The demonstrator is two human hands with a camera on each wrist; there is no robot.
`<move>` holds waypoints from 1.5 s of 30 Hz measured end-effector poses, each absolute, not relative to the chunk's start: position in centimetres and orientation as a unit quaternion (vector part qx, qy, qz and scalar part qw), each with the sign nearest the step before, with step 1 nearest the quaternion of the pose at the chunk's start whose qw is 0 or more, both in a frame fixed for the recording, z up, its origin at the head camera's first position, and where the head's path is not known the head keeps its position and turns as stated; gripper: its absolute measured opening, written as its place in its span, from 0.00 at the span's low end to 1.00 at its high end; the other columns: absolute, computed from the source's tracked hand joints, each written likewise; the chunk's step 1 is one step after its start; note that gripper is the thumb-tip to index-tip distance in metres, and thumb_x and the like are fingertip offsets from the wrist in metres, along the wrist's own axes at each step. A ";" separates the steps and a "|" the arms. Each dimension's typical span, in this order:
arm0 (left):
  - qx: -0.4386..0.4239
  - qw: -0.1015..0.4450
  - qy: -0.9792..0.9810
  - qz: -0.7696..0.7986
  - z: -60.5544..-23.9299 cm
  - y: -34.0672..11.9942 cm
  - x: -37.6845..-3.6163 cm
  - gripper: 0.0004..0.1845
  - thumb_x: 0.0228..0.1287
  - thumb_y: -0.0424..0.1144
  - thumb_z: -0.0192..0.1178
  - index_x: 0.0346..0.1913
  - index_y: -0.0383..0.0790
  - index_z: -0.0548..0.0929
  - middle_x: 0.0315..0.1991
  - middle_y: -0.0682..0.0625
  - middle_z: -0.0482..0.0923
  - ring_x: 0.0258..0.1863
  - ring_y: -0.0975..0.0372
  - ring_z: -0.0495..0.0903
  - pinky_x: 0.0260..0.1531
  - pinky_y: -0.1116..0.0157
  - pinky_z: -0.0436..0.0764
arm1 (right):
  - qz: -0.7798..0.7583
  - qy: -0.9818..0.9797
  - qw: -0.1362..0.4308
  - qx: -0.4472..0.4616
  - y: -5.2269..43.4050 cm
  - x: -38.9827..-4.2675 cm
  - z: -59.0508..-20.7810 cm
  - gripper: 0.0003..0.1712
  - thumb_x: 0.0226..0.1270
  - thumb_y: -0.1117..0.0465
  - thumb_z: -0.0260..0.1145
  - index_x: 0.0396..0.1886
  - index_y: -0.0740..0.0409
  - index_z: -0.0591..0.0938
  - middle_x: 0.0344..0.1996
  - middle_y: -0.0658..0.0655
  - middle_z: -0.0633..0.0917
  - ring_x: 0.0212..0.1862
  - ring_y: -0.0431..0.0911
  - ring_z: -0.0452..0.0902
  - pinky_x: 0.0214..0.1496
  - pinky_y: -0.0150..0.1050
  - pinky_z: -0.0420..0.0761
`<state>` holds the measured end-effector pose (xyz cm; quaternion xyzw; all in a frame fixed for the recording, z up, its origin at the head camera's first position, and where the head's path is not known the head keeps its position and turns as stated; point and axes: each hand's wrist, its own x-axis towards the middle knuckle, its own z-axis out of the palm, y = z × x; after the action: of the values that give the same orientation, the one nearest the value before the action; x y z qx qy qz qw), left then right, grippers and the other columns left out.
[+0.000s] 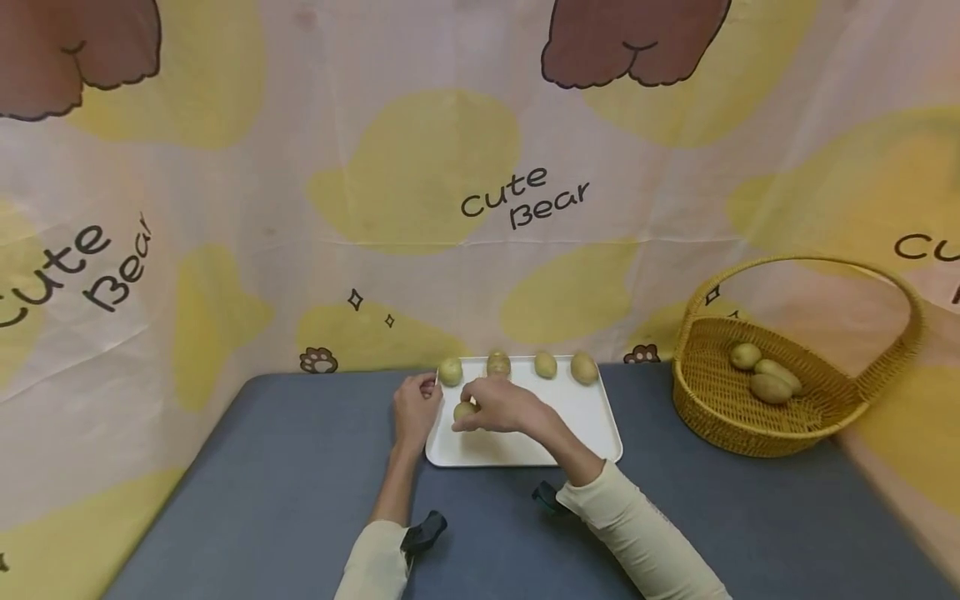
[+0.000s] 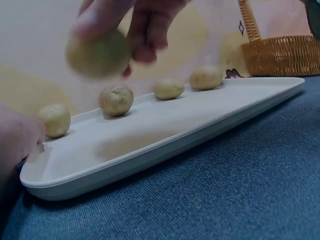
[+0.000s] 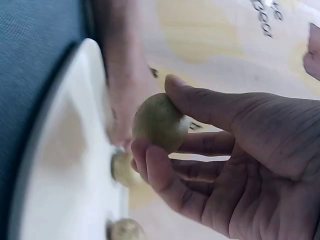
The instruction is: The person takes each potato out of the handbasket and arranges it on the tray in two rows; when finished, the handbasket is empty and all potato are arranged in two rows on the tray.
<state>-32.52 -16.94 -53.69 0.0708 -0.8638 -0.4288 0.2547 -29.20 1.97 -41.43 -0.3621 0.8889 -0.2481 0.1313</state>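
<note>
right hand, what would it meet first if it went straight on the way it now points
Probably the left hand, at the left edge of the tray; the potato held by the right hand would lead. Depth is unclear: it is raised, so might pass above.

Left forearm [image 1: 392,492]: reaching forward with a slight lean to the right; bare below a pale left sleeve [image 1: 372,562]. Left hand [image 1: 415,410]: low, at the end of the reach; fingers bent, tips partly hidden. Right forearm [image 1: 566,446]: slanting forward and across to the left; bare below a pale right sleeve [image 1: 637,529]. Right hand [image 1: 498,406]: raised, near the left, back uppermost; thumb set opposite curled fingertips in a rounded, occupied pinch; palm side visible in the right wrist view.
</note>
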 end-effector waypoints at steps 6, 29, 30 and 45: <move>0.061 0.261 -0.865 -0.423 -53.8 -17.0 -32.4 0.11 0.62 0.29 0.65 0.46 0.30 0.91 0.38 0.39 0.88 0.35 0.52 0.89 0.40 0.57 0.88 | -0.196 0.882 0.110 -0.415 -0.4 -28.8 -43.9 0.13 0.67 0.63 0.74 0.48 0.64 0.87 0.32 0.53 0.82 0.31 0.39 0.67 0.32 0.30 0.66; 0.050 0.261 -0.867 -0.422 -53.8 -16.6 -32.4 0.11 0.62 0.29 0.64 0.46 0.30 0.90 0.37 0.39 0.88 0.35 0.52 0.88 0.41 0.55 0.87 | -0.202 0.868 0.204 -0.406 0.3 -28.9 -44.5 0.26 0.68 0.60 0.74 0.62 0.61 0.77 0.31 0.55 0.87 0.28 0.39 0.77 0.34 0.32 0.75; 0.050 0.262 -0.867 -0.421 -53.8 -16.6 -32.4 0.11 0.62 0.29 0.64 0.45 0.30 0.90 0.37 0.39 0.88 0.35 0.52 0.88 0.41 0.55 0.87 | -0.203 0.868 0.205 -0.405 0.3 -28.9 -44.4 0.26 0.68 0.61 0.74 0.63 0.61 0.77 0.31 0.55 0.86 0.27 0.39 0.76 0.33 0.32 0.74; 0.066 0.270 -0.867 -0.413 -53.9 -17.1 -32.7 0.12 0.63 0.31 0.64 0.47 0.30 0.90 0.38 0.39 0.87 0.35 0.53 0.87 0.40 0.60 0.86 | -0.284 0.876 0.098 -0.377 5.6 -31.4 -38.0 0.19 0.75 0.60 0.67 0.61 0.63 0.80 0.40 0.61 0.88 0.37 0.46 0.83 0.39 0.36 0.81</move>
<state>-32.71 -17.08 -53.86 0.0665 -0.8671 -0.4134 0.2700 -31.44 5.55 -38.01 -0.3770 0.8762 -0.2839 0.0975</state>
